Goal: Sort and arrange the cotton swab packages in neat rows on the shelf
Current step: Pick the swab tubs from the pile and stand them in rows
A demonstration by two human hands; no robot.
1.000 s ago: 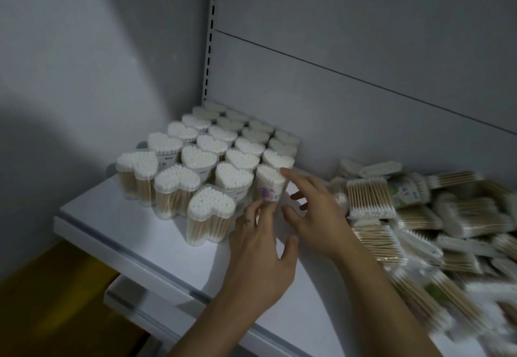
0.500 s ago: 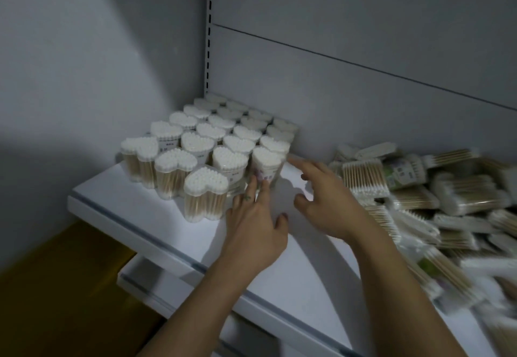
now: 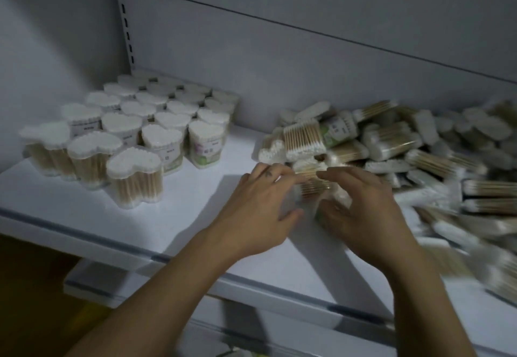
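Where the heap of loose packages (image 3: 405,144) thins out near the middle of the frame, both hands close on one lying package (image 3: 312,186) at the heap's near left edge, its wooden sticks showing between them. The left hand (image 3: 260,205) has its fingers bent over the package's upper side and its thumb tucked beneath, pinching the left end. The right hand (image 3: 361,205) mirrors it, with curved fingers above and the thumb below the right end; motion blur hides how firm either hold is. At centre left stand the upright packages (image 3: 156,121), heart-shaped tubs with white cotton tops. They are set close together in diagonal rows that run back to the corner of the grey back panel (image 3: 307,63). A bare strip of white shelf (image 3: 212,188) separates these rows from the heap, which sprawls to the right edge.
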